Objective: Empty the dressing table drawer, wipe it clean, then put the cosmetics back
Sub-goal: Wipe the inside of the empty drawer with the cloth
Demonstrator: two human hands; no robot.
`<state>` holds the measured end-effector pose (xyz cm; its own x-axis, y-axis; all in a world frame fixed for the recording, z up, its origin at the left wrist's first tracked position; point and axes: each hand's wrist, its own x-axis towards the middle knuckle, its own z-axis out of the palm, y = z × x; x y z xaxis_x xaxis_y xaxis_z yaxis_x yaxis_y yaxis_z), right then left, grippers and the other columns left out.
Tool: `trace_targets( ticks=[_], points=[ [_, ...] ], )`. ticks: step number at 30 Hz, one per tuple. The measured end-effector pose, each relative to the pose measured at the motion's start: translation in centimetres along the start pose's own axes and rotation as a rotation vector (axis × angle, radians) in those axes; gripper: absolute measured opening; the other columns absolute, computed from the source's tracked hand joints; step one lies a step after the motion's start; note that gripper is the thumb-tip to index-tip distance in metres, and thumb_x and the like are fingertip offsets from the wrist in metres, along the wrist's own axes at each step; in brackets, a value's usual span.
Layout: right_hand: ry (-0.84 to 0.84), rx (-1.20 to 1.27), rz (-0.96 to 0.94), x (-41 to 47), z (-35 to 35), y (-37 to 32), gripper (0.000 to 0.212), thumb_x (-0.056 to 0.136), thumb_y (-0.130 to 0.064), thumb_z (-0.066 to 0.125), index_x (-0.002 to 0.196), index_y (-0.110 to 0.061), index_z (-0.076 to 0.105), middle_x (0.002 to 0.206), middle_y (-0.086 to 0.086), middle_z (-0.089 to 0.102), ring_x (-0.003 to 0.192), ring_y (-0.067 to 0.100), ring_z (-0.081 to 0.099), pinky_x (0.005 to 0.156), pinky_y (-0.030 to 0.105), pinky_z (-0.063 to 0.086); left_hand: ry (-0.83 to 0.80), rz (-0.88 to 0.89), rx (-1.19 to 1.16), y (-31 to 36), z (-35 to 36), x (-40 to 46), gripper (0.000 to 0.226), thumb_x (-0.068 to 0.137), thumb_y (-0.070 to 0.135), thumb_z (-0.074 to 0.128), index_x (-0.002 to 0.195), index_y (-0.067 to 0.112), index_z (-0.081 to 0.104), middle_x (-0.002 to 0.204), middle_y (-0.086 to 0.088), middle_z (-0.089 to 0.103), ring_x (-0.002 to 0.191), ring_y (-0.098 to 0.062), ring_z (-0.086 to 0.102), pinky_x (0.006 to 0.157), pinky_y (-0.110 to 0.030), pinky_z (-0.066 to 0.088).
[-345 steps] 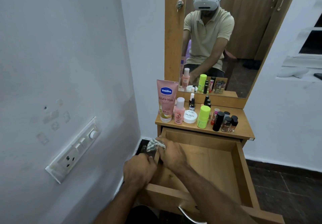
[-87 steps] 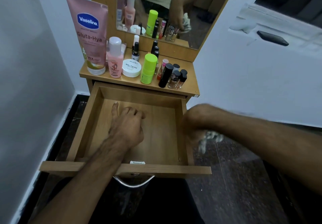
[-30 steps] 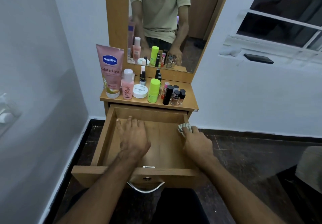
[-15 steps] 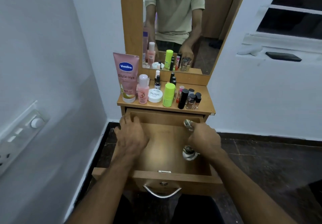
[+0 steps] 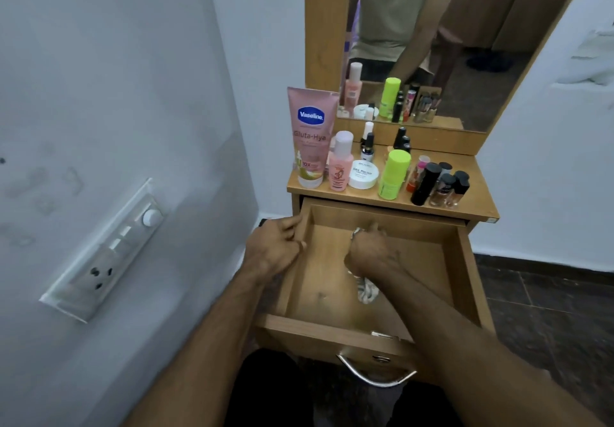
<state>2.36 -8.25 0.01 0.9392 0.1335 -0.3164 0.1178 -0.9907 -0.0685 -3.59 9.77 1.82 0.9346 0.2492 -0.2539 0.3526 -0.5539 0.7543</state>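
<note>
the drawer [image 5: 463, 280] is pulled fully out and nothing but the cloth is seen inside it; the wiping step is judged to be under way. a crumpled cloth [image 5: 366, 291] is gripped in the right hand [image 5: 372, 254], which is closed into a fist around it, with one end showing above the knuckles and the other hanging below the wrist onto the drawer floor. the fist is held near the back wall of the drawer, probably so that the rear edge can be reached. the left hand [image 5: 274, 249] is laid against the drawer's left wall, fingers loosely curled over its rim and holding nothing else, apparently to steady the drawer against the rubbing. the cosmetics are kept out of the way on the table top [image 5: 478, 202] above: a pink vaseline tube [image 5: 310, 137], a pink bottle [image 5: 340, 162], a white jar [image 5: 363, 174], a green stick [image 5: 393, 175] and small dark bottles [image 5: 442, 185], all upright and close together. none has been returned yet, so the task is judged roughly half done.
</note>
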Motion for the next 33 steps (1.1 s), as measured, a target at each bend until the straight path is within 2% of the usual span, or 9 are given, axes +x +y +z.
trace_targets(
  ticks=[5,7,12,18,23,25,27,29,33],
  points=[
    [0.022,-0.044,-0.236,0.7,0.5,-3.6,0.051,0.094,-0.028,0.056,0.142,-0.015,0.050,0.145,0.016,0.036,0.132,0.033,0.038,0.100,0.043,0.046,-0.051,-0.046,-0.333,-1.1,0.0,0.0,0.063,0.086,0.011,0.077,0.143,0.029,0.056,0.126,0.004,0.071,0.112,-0.012,0.068,0.103,-0.040,0.052],
    [0.023,0.017,-0.334,1.0,0.7,-4.5,0.046,0.095,-0.025,0.055,0.140,-0.017,0.052,0.140,0.016,0.038,0.131,0.034,0.038,0.099,0.044,0.047,-0.059,-0.051,-0.353,-1.1,-0.1,-0.2,0.062,0.087,0.011,0.076,0.143,0.028,0.056,0.127,0.004,0.070,0.111,-0.011,0.068,0.102,-0.040,0.053],
    [-0.005,0.004,-0.365,0.9,0.8,-4.0,0.043,0.092,-0.019,0.058,0.135,-0.015,0.057,0.136,0.013,0.038,0.125,0.031,0.040,0.096,0.044,0.049,-0.068,-0.054,-0.372,-1.1,-0.2,-0.5,0.061,0.089,0.012,0.075,0.145,0.026,0.054,0.135,0.000,0.065,0.120,-0.013,0.064,0.105,-0.039,0.051],
    [-0.004,-0.009,-0.425,-1.5,1.7,-3.4,0.039,0.087,-0.016,0.066,0.125,-0.012,0.056,0.125,0.006,0.044,0.106,0.020,0.043,0.079,0.036,0.050,-0.075,-0.030,-0.254,-0.9,-0.3,-1.2,0.058,0.094,0.022,0.070,0.148,0.032,0.049,0.143,0.003,0.059,0.131,-0.014,0.056,0.114,-0.039,0.042],
    [-0.158,-0.047,-0.498,-3.5,1.7,-2.9,0.041,0.086,-0.020,0.070,0.124,-0.014,0.055,0.119,0.004,0.049,0.100,0.020,0.049,0.077,0.035,0.045,-0.153,-0.037,-0.299,-0.6,-0.8,-2.3,0.056,0.099,0.005,0.056,0.149,0.028,0.048,0.144,0.006,0.057,0.130,-0.011,0.055,0.096,-0.021,0.050],
    [-0.300,-0.051,-0.606,-4.2,0.8,-2.7,0.042,0.087,-0.009,0.063,0.128,-0.015,0.061,0.120,0.002,0.051,0.107,0.026,0.054,0.086,0.039,0.051,-0.136,-0.043,-0.264,-0.1,-0.8,-2.8,0.056,0.099,0.001,0.052,0.150,0.024,0.047,0.146,0.004,0.056,0.132,-0.015,0.055,0.105,-0.032,0.050],
    [-0.467,0.046,-0.725,-5.2,-0.2,-2.3,0.051,0.085,0.006,0.051,0.128,-0.016,0.070,0.117,0.000,0.055,0.111,0.027,0.058,0.095,0.038,0.052,-0.091,-0.030,-0.211,0.2,-0.6,-3.4,0.054,0.099,0.001,0.051,0.149,0.021,0.048,0.147,0.002,0.056,0.133,-0.019,0.054,0.110,-0.038,0.046],
    [-0.485,0.259,-0.737,-6.2,-1.1,-1.2,0.050,0.085,0.011,0.049,0.121,-0.013,0.073,0.115,0.004,0.068,0.105,0.023,0.065,0.092,0.040,0.055,-0.025,-0.003,-0.174,0.3,-0.5,-4.0,0.051,0.098,0.000,0.052,0.145,0.020,0.054,0.144,0.002,0.059,0.131,-0.018,0.055,0.109,-0.035,0.047],
    [-0.378,0.879,-0.442,-7.0,-2.9,3.3,0.028,0.095,-0.004,0.058,0.114,-0.022,0.070,0.109,0.003,0.072,0.084,0.015,0.068,0.069,0.028,0.056,0.139,0.076,-0.144,1.3,-1.1,-5.0,0.036,0.098,0.006,0.054,0.125,0.023,0.070,0.125,0.005,0.070,0.118,-0.012,0.062,0.103,-0.032,0.051]
  ],
)
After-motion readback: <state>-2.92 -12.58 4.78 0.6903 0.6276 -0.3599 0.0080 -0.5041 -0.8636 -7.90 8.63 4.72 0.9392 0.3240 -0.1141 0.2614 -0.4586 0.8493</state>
